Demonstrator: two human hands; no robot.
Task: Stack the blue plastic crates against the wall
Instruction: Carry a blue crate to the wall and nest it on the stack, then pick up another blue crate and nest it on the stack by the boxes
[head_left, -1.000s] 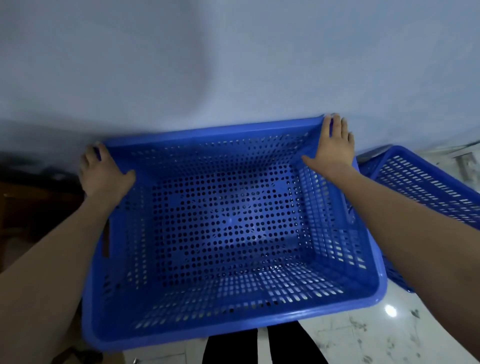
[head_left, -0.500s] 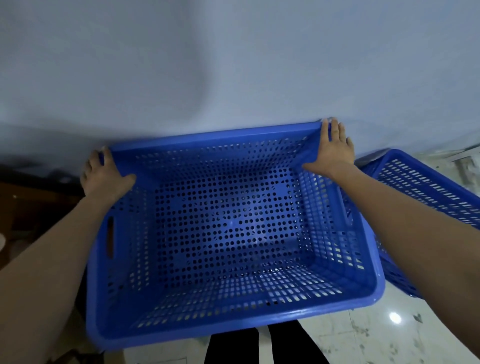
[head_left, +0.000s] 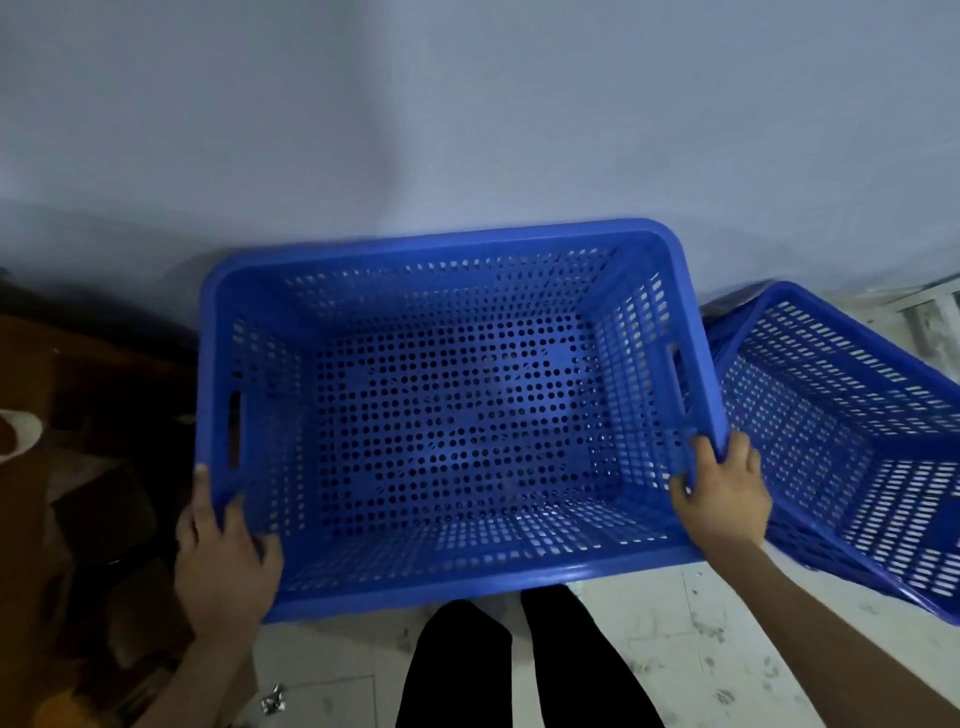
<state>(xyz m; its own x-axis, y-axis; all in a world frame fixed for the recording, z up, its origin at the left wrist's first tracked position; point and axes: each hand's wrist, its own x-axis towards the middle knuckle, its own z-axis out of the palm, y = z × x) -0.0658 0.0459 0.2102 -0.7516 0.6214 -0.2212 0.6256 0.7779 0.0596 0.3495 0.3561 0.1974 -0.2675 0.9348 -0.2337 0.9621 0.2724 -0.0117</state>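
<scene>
A large blue perforated crate (head_left: 415, 249) stands in front of me with its far rim against the pale wall. Its inside holds nothing. My left hand (head_left: 223, 545) grips the crate's near-left corner, fingers over the rim. My right hand (head_left: 722, 493) grips the near-right corner, thumb inside and fingers outside. A second blue crate (head_left: 841, 415) sits to the right, tilted and turned at an angle, close beside the first. What the first crate rests on is hidden beneath it.
The grey-blue wall (head_left: 467, 130) fills the top half. Brown cardboard and dark clutter (head_left: 78, 467) lie on the left. White marbled floor (head_left: 675, 649) shows at the bottom right, and my dark trousers (head_left: 519, 670) are below the crate.
Both hands have slid from the crate's far corners to its near corners. The crate sits lower and farther from me, against the wall.
</scene>
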